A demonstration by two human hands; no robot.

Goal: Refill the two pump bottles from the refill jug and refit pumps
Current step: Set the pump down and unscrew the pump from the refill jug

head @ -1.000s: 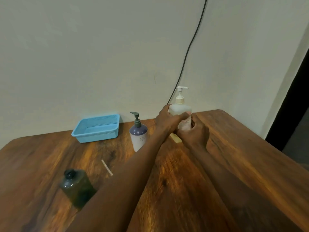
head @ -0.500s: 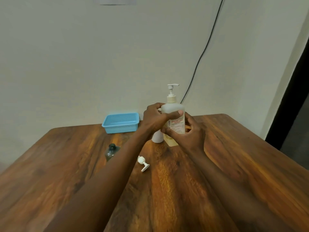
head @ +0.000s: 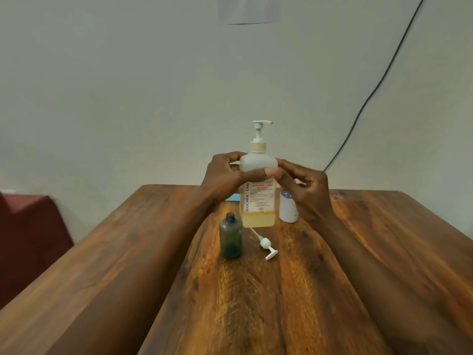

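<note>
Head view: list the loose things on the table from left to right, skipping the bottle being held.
Dark open bottle → loose white pump → small white bottle. The held refill jug overlaps the pump, so it is left out.

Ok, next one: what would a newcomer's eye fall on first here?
The tall translucent pump bottle at centre, a little amber liquid at its bottom, gripped by the left hand with the right hand at its other side. Just in front, an open dark bottle stands beside a loose white pump lying on the wooden table.
</note>
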